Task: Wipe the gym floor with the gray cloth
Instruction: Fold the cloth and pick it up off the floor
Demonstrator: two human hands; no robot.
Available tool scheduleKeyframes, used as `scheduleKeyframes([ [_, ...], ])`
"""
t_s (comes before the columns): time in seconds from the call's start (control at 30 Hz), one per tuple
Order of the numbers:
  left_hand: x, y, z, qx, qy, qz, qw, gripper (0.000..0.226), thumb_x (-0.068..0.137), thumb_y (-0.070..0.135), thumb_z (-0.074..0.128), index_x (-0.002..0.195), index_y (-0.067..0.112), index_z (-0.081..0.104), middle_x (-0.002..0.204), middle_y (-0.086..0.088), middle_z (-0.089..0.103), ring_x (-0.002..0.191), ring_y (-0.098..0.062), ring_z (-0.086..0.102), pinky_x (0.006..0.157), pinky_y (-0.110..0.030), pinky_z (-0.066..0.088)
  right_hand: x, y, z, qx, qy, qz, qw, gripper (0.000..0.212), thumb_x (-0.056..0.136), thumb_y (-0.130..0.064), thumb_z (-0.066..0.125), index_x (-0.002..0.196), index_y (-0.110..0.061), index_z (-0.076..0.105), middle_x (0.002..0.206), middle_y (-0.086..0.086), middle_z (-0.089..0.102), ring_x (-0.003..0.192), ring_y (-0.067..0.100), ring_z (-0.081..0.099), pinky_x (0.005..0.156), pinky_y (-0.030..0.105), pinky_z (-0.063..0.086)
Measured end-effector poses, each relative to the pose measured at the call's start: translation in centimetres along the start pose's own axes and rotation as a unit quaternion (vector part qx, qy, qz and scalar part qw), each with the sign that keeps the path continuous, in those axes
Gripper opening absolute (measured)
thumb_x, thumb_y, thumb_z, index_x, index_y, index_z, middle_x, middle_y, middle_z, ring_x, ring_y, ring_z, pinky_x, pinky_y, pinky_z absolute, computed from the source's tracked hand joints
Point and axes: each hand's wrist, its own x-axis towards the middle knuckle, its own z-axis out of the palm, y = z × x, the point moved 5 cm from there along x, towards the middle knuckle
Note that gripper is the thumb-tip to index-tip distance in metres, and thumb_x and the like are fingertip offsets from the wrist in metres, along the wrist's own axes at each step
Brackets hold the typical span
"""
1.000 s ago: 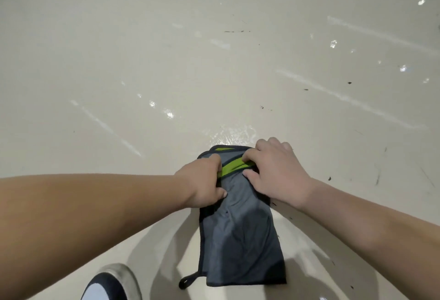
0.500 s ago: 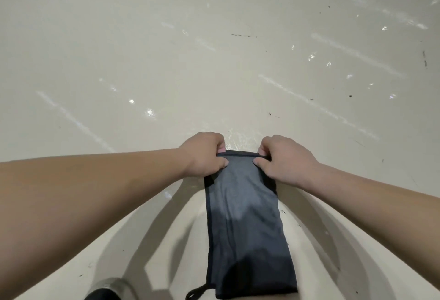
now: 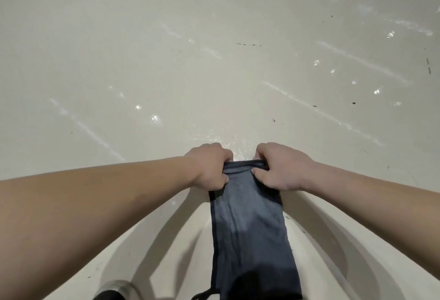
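The gray cloth [image 3: 250,233] lies stretched out flat on the pale gym floor [image 3: 166,61], running from my hands back toward the bottom edge of the view. It has a dark hem and a small black loop at its near left corner. My left hand [image 3: 209,166] grips the far left corner with curled fingers and the thumb on top. My right hand [image 3: 278,168] grips the far right corner in the same way. Both forearms reach forward from the lower corners of the view.
The floor is glossy cream with long white scuff lines, small dark specks [image 3: 247,44] and a wet sheen [image 3: 223,142] just beyond my hands. The toe of a dark shoe [image 3: 114,291] shows at the bottom left.
The cloth's far end, folded with a green stripe showing a second ago, has been pulled out flat and taut. My hands moved apart to its two far corners and slightly forward.
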Motion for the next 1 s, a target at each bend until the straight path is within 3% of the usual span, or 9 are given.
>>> scheduleKeyframes([
  [0.1, -0.8, -1.3, -2.9, -0.043, 0.026, -0.004, 0.999, 0.016, 0.090, 0.030, 0.067, 0.094, 0.024, 0.053, 0.093, 0.004, 0.059, 0.092, -0.023, 0.059, 0.075, -0.032, 0.048, 0.2, -2.1, -3.5, -0.016, 0.025, -0.026, 0.999, 0.021, 0.092, -0.047, 0.061, 0.090, -0.029, 0.049, 0.088, -0.013, 0.057, 0.089, 0.020, 0.059, 0.081, 0.038, 0.052],
  [0.2, -1.6, -2.8, -7.2, -0.064, 0.113, 0.000, 0.992, 0.011, 0.094, 0.027, 0.064, 0.099, 0.025, 0.054, 0.094, 0.005, 0.060, 0.092, -0.022, 0.058, 0.073, -0.030, 0.042, 1.2, -4.4, -7.8, -0.019, 0.075, -0.032, 0.996, 0.021, 0.093, -0.047, 0.063, 0.096, -0.029, 0.052, 0.090, -0.012, 0.059, 0.089, 0.020, 0.060, 0.080, 0.038, 0.053],
  [0.33, -3.2, -4.9, -13.2, -0.077, 0.205, -0.011, 0.976, 0.014, 0.089, 0.030, 0.072, 0.094, 0.024, 0.061, 0.090, 0.008, 0.063, 0.086, -0.019, 0.060, 0.069, -0.031, 0.046, 3.2, -7.3, -12.2, -0.037, 0.103, -0.051, 0.993, 0.022, 0.093, -0.040, 0.067, 0.098, -0.025, 0.052, 0.088, -0.009, 0.058, 0.087, 0.021, 0.059, 0.076, 0.036, 0.052],
  [0.43, -4.8, -5.6, -15.5, -0.105, 0.234, -0.008, 0.966, 0.013, 0.082, 0.027, 0.075, 0.087, 0.024, 0.063, 0.087, 0.006, 0.067, 0.082, -0.017, 0.063, 0.069, -0.031, 0.053, 4.0, -9.3, -13.6, -0.092, 0.052, -0.060, 0.993, 0.019, 0.088, -0.030, 0.069, 0.088, -0.023, 0.051, 0.085, -0.004, 0.058, 0.080, 0.022, 0.058, 0.066, 0.032, 0.048],
  [0.53, -6.2, -4.7, -14.1, -0.125, 0.220, 0.020, 0.967, 0.011, 0.077, 0.022, 0.071, 0.080, 0.025, 0.061, 0.081, 0.007, 0.067, 0.077, -0.016, 0.064, 0.066, -0.033, 0.055, 3.5, -9.7, -12.2, -0.116, -0.068, -0.041, 0.990, 0.017, 0.079, -0.023, 0.074, 0.084, -0.020, 0.058, 0.083, 0.002, 0.067, 0.068, 0.018, 0.058, 0.060, 0.029, 0.048],
  [0.7, -7.4, -3.1, -5.8, -0.062, 0.130, 0.077, 0.987, 0.018, 0.079, 0.028, 0.071, 0.091, 0.027, 0.059, 0.090, 0.010, 0.058, 0.082, -0.015, 0.058, 0.075, -0.038, 0.053, 2.2, -7.8, -6.6, -0.151, -0.138, -0.033, 0.978, 0.025, 0.076, -0.032, 0.081, 0.089, -0.026, 0.060, 0.089, -0.005, 0.063, 0.080, 0.020, 0.060, 0.072, 0.033, 0.052],
  [0.8, -7.1, -3.5, -1.9, -0.034, 0.066, 0.082, 0.994, 0.024, 0.083, 0.038, 0.069, 0.103, 0.031, 0.060, 0.101, 0.013, 0.060, 0.091, -0.015, 0.059, 0.081, -0.037, 0.053, 1.4, -5.6, -3.5, -0.101, -0.184, 0.018, 0.977, 0.036, 0.075, -0.042, 0.085, 0.099, -0.025, 0.065, 0.093, -0.009, 0.065, 0.087, 0.018, 0.063, 0.084, 0.034, 0.055],
  [0.9, -6.0, -5.7, -1.2, -0.046, 0.099, 0.006, 0.994, 0.028, 0.088, 0.046, 0.064, 0.111, 0.031, 0.061, 0.111, 0.012, 0.058, 0.101, -0.016, 0.060, 0.088, -0.037, 0.053, 1.5, -3.9, -2.6, 0.011, -0.065, 0.057, 0.996, 0.023, 0.091, -0.038, 0.067, 0.101, -0.018, 0.064, 0.096, -0.004, 0.067, 0.093, 0.023, 0.064, 0.081, 0.032, 0.051],
  [1.0, -5.2, -8.4, -0.6, -0.192, 0.180, -0.155, 0.952, 0.049, 0.083, 0.049, 0.070, 0.124, 0.025, 0.054, 0.118, 0.005, 0.054, 0.106, -0.020, 0.060, 0.088, -0.034, 0.051, 1.8, -2.1, -1.2, 0.200, 0.024, 0.145, 0.969, 0.018, 0.091, -0.029, 0.061, 0.099, -0.013, 0.057, 0.096, 0.002, 0.064, 0.086, 0.026, 0.060, 0.070, 0.034, 0.045],
])
